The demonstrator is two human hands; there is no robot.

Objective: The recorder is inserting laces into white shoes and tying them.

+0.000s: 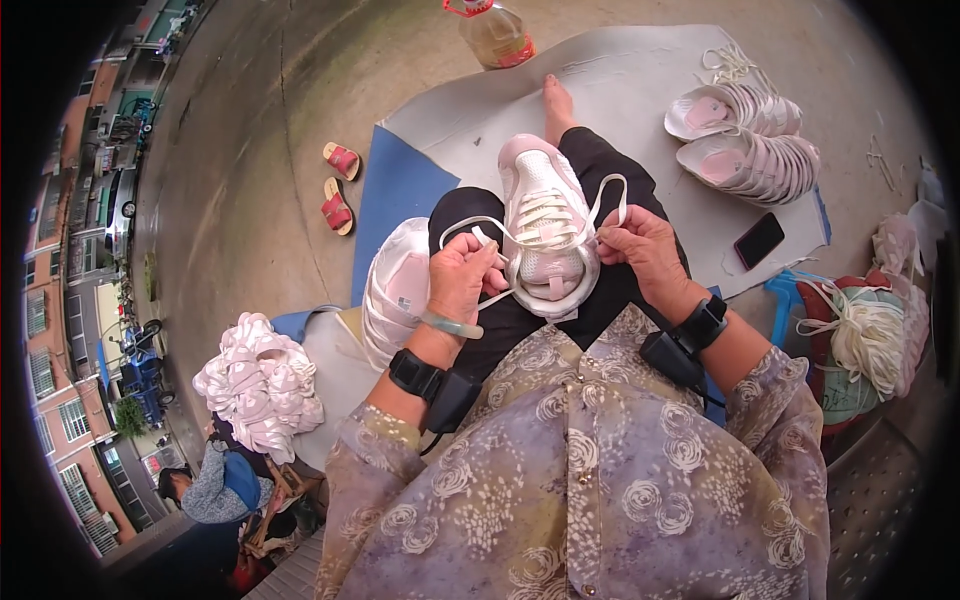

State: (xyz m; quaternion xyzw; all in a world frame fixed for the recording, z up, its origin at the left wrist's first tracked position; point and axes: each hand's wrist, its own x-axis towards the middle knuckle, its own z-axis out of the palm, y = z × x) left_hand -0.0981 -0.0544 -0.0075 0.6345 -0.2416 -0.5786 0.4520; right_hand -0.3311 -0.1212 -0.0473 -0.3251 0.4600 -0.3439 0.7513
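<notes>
A pink and white sneaker (548, 190) rests across my lap, its toe pointing away from me. A cream shoelace (545, 222) is threaded in crossing rows over its tongue. My left hand (466, 278) is closed on one loose end of the lace, left of the shoe opening. On the other side, my right hand (640, 252) pinches the second end, from which a loop stands up. Both hands are at about the height of the shoe's collar. White shoe uppers (395, 295) lie beside my left thigh, partly hidden by my left forearm.
Two nested rows of pink and white uppers (750, 150) lie on the grey sheet (460, 120), with a phone (758, 241) nearby. Bundled laces (868, 340) are at right, a pink-white pile (262, 385) at left. Red sandals (338, 205) and a jug (497, 38) stand beyond. Another person (215, 485) sits lower left.
</notes>
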